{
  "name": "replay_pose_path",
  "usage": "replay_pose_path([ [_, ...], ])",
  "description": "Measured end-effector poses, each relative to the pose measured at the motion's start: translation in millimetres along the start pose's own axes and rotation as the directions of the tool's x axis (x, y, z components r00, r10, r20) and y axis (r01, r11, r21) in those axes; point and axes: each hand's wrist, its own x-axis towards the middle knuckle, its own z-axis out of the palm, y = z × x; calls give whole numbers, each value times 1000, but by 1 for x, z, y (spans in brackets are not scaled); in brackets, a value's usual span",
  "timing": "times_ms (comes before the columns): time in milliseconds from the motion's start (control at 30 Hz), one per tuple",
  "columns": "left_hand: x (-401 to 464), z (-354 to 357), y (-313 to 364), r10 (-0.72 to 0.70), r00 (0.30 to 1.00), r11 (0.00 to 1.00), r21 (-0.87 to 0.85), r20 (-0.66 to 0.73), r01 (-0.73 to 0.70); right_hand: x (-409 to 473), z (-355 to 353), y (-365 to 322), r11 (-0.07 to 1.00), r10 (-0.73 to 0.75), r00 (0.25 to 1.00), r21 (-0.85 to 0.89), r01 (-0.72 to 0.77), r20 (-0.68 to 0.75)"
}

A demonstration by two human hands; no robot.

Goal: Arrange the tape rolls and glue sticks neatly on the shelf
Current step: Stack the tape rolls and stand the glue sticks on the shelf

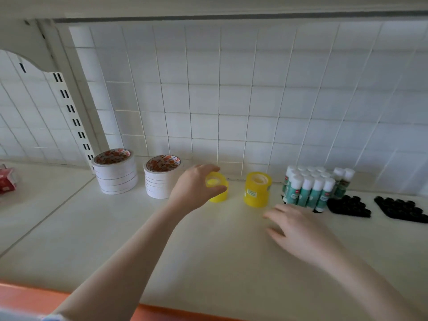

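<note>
Gripping a tilted yellow tape roll (214, 181) (hole toward camera), left hand (193, 188).

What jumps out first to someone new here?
The two bright yellow tape stacks at the shelf's middle: the left hand grips the left yellow stack, while the right yellow stack stands free. White tape stacks stand left, and green glue sticks cluster right.
</note>
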Motion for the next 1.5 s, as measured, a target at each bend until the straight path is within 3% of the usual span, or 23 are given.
replay_pose_path([
  [500,17,31,-5,-61,998,998,4,9,61,-10,32,18,996,-9,977,87,28,-213],
  [800,19,27,-11,-119,989,990,-65,89,125,-9,35,18,997,16,960,74,5,-280],
  [1267,24,26,-15,-171,979,967,-173,106,188,-6,39,20,997,-1,956,73,23,-294],
  [1500,19,29,-24,-170,977,953,-233,126,195,-8,36,20,993,15,974,116,11,-224],
])
